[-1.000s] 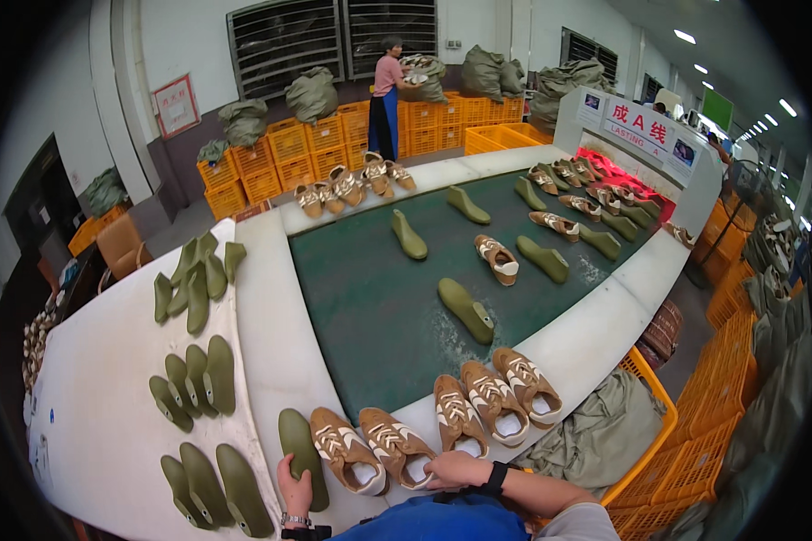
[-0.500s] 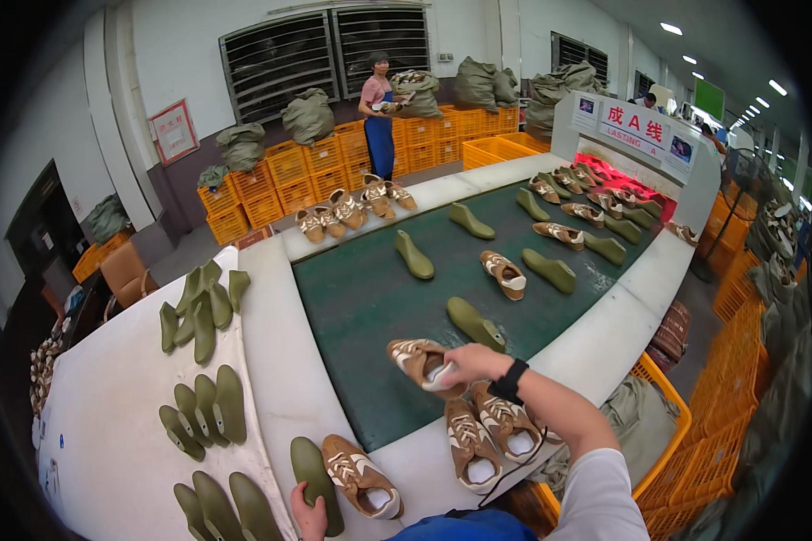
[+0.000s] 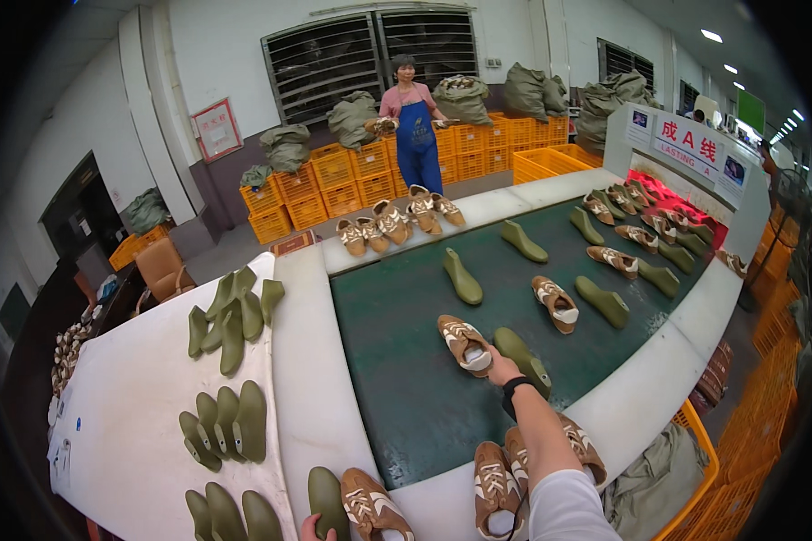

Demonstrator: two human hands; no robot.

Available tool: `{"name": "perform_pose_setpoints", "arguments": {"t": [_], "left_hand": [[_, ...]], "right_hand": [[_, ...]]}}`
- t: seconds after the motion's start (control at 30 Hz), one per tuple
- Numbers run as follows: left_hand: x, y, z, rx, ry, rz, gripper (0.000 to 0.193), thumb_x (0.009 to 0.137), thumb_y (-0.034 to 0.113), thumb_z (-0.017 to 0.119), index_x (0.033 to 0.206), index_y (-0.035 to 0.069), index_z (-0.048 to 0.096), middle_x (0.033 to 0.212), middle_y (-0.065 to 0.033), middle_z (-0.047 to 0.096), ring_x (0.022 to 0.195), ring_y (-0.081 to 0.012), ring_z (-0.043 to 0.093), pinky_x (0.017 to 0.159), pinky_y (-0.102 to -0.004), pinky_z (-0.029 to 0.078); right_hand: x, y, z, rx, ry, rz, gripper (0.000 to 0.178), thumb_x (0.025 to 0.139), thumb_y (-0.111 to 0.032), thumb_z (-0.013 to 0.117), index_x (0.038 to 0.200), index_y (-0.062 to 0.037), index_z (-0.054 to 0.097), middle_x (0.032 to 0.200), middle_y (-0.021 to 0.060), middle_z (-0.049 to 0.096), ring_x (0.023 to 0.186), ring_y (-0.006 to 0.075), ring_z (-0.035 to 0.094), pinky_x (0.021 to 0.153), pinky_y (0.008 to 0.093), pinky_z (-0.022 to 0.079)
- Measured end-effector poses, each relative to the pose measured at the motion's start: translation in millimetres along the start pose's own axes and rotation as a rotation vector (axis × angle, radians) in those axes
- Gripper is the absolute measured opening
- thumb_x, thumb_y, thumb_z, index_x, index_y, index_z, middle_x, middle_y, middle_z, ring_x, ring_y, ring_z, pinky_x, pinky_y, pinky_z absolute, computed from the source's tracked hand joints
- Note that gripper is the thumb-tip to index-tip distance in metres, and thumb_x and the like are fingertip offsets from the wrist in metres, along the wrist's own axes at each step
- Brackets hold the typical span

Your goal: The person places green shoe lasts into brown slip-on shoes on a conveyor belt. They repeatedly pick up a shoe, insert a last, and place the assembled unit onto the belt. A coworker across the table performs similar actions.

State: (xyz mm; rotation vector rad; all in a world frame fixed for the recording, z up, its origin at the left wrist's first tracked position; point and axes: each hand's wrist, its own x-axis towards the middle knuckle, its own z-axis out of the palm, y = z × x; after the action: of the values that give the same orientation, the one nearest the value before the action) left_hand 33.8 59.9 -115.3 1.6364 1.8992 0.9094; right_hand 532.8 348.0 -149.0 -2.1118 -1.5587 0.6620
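Observation:
A brown sneaker (image 3: 461,339) with white stripes is gripped at its heel by my right hand (image 3: 504,368), over the green conveyor belt (image 3: 379,361). Just right of it lies an olive-green shoe last (image 3: 521,359). My left hand (image 3: 313,528), partly cut off by the lower edge, has its fingers round another green last (image 3: 328,500) at the front of the white table. Beside that last stands a brown sneaker (image 3: 370,505). Further sneakers (image 3: 493,482) sit on the white front ledge, partly hidden by my right forearm.
More lasts (image 3: 253,419) lie in groups on the white table (image 3: 144,397). Lasts and sneakers spread along the belt toward a red-lit machine opening (image 3: 672,203). Several sneakers (image 3: 392,221) line the far ledge, where a person (image 3: 417,135) in a blue apron stands. An orange crate (image 3: 695,433) is at right.
My right hand has carried the sneaker forward over the belt, beside a last. The view has shifted, and the person across has turned toward the belt. My left hand stays at its last.

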Motion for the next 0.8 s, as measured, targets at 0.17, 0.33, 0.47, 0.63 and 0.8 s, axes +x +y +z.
{"name": "perform_pose_setpoints", "arguments": {"t": [0.17,0.33,0.47,0.63,0.8], "left_hand": [[-3,1,-2,0.018,-0.008,0.001,0.043,0.084,0.009,0.058,0.126,0.001,0.049,0.118,-0.0221,0.056,0.112,-0.0351,0.052,0.097,-0.0366,0.04],[0,-9,2,0.018,0.012,0.027,0.043,0.084,0.013,0.06,0.125,0.003,0.051,0.118,-0.0202,0.058,0.11,-0.0352,0.054,0.095,-0.0395,0.042],[2,-21,8,-0.069,0.052,0.025,0.045,0.069,0.001,0.063,0.113,0.0,0.052,0.11,-0.018,0.054,0.106,-0.0351,0.051,0.094,-0.039,0.041],[2,-30,11,-0.053,0.042,0.093,0.046,0.07,0.001,0.064,0.115,0.001,0.051,0.114,-0.0191,0.051,0.108,-0.0359,0.05,0.095,-0.0393,0.04],[3,-36,12,-0.009,0.034,0.128,0.047,0.072,0.004,0.064,0.117,0.003,0.05,0.12,-0.0191,0.048,0.113,-0.0366,0.047,0.098,-0.0404,0.039]], "right_hand": [[-32,-13,-19,-0.1,-0.178,-0.199,0.054,0.082,-0.015,0.056,0.134,-0.0087,0.043,0.112,0.0218,0.061,0.103,0.0358,0.059,0.088,0.0429,0.046],[-118,-53,-65,-0.16,-0.427,-0.395,0.044,0.081,-0.02,0.059,0.123,-0.0074,0.056,0.113,0.0184,0.062,0.104,0.0343,0.059,0.089,0.0415,0.046],[-211,-65,-79,-0.102,-0.496,-0.573,0.04,0.082,-0.022,0.056,0.119,-0.006,0.058,0.104,0.0183,0.065,0.096,0.0364,0.061,0.084,0.0422,0.048],[-311,-50,-51,-0.185,-0.614,-0.503,0.036,0.082,-0.021,0.058,0.115,-0.0067,0.059,0.102,0.0182,0.063,0.092,0.0353,0.062,0.081,0.0421,0.05],[-356,-23,-28,-0.104,-0.455,-0.521,0.042,0.082,-0.023,0.061,0.121,-0.0092,0.054,0.119,0.0143,0.052,0.102,0.0337,0.057,0.084,0.0408,0.049]]}}
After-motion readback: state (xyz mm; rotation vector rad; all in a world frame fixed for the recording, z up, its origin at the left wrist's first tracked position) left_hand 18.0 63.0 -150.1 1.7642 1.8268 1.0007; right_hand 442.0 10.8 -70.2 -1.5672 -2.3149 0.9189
